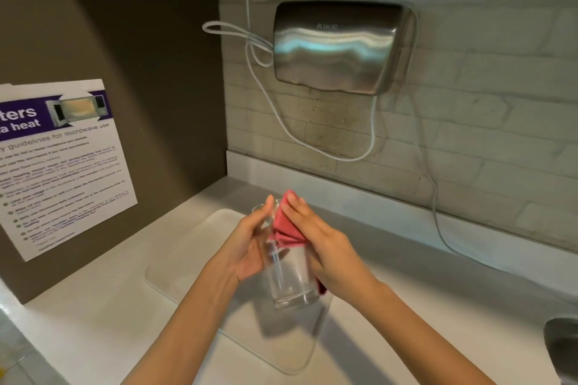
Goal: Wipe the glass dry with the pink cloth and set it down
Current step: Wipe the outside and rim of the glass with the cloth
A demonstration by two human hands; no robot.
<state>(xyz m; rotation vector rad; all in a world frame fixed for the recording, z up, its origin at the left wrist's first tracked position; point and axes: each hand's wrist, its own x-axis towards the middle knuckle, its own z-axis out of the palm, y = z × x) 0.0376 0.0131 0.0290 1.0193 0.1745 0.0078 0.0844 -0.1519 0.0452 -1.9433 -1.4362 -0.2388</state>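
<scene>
A clear drinking glass (291, 278) is held tilted above the white counter, its mouth pointing away from me and its thick base toward me. My left hand (250, 241) grips the glass from the left side near the rim. My right hand (325, 244) presses a folded pink cloth (286, 225) against the right side and mouth of the glass. A bit of the cloth also shows below my right palm beside the glass base. The part of the cloth under my fingers is hidden.
A clear plastic mat (200, 262) lies on the white counter (103, 322) under my hands. A steel hand dryer (341, 47) with looping white cables hangs on the tiled wall. A microwave notice (62, 166) is on the left panel. A metal sink edge (563, 344) shows at right.
</scene>
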